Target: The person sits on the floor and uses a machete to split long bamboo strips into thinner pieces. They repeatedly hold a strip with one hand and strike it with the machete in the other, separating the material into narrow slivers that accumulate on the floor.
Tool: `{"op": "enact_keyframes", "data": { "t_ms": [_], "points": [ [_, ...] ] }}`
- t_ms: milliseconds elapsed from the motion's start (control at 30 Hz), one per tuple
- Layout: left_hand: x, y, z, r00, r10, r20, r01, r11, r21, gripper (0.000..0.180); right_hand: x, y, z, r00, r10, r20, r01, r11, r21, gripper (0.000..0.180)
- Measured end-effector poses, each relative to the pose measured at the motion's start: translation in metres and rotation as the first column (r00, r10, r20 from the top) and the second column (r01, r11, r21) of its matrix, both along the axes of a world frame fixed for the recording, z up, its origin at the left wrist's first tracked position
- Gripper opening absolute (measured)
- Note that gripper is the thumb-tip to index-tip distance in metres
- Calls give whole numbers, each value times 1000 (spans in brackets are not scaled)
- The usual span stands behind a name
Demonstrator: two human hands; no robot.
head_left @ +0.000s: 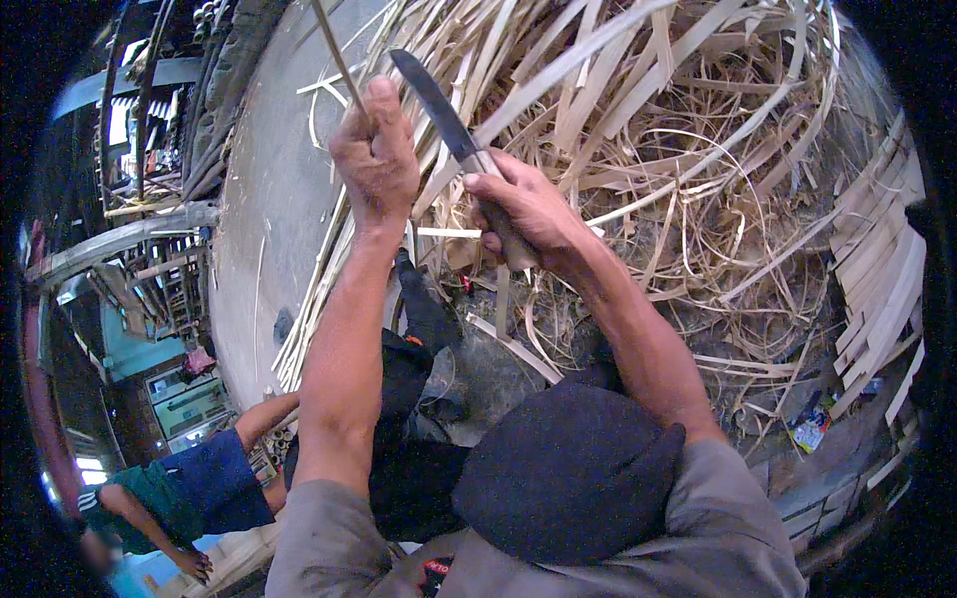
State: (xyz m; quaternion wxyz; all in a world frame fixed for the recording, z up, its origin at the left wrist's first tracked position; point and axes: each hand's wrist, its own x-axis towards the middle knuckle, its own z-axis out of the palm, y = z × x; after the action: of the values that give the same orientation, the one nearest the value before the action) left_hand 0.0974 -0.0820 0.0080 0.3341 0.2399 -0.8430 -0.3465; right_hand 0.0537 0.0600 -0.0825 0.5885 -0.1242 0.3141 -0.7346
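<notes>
My left hand point(377, 154) is closed, thumb pointing up, around a thin bamboo strip point(337, 50) that runs to the upper edge. To its right, my right hand point(533, 209) grips a knife by its worn, light handle point(514, 241). The dark, slightly curved blade point(435, 106) points up and left, its tip close above my left fist. A pale, wider strip point(568, 62) slants from beside the blade's base toward the upper right; whether it touches the knife I cannot tell. Both hands are above the floor, near the loose shavings.
Tangled bamboo shavings point(688, 189) cover the floor ahead and right. Long thin strips point(317, 324) lie beside my left forearm. Flat slats point(877, 269) line the far right, near a colourful packet point(810, 429). Another person in blue shorts point(221, 481) is at the lower left.
</notes>
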Motion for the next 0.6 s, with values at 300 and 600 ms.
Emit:
{"op": "enact_keyframes", "data": {
  "t_ms": [300, 600],
  "points": [
    [-1, 4, 21, 984, 175, 40, -170, 981, -99, 58, 28, -7, -7, 965, -43, -258, 50, 999, 19, 47],
    [-47, -10, 12, 997, 73, -14, -74, 985, -157, 60, 37, -8, -10, 683, 153, -714, -18, 981, 193, 48]
  ]
}}
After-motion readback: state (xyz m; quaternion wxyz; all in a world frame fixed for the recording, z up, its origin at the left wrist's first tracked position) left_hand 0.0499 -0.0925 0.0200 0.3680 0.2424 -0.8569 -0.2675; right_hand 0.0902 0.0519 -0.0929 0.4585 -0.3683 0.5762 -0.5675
